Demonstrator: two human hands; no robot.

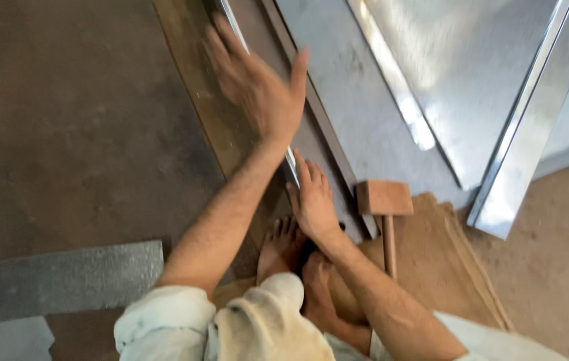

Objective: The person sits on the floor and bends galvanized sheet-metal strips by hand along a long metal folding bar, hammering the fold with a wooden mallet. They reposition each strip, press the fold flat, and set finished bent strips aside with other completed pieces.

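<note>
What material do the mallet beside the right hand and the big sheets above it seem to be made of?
The mallet looks like plain wood: a matt brown block head on a round handle, with no shine. The sheets look like thin metal, perhaps galvanised steel: grey, glossy, with bright reflections and crisp folded edges. The right hand rests flat on a narrow shiny strip, which also looks like metal.

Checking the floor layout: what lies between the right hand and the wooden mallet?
In the head view, only a dark metal strip separates the right hand from the wooden mallet.
</note>
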